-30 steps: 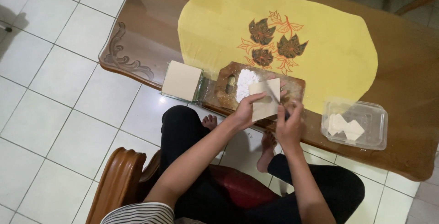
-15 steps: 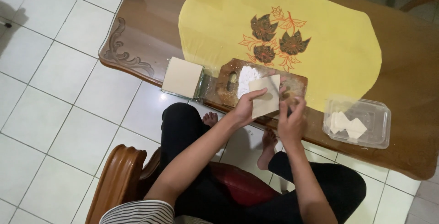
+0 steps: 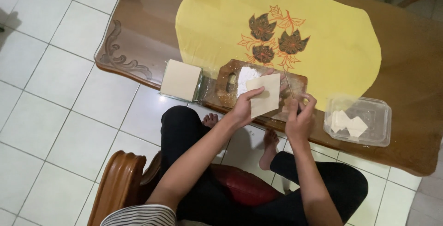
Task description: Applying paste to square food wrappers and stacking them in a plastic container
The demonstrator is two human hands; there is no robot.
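Above wooden board (image 3: 221,76), left hand (image 3: 242,110) fingers pinch upright, slightly tilted wrapper (image 3: 264,95).

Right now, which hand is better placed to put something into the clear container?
Probably the right hand: it is nearer the clear plastic container, while the left hand holds the pale square sheet.

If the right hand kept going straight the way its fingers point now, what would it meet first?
Probably the wooden cutting board: the right hand hovers at its near right corner, fingers pointing away over the table. Past it lies the yellow cloth. Height above the board is unclear.
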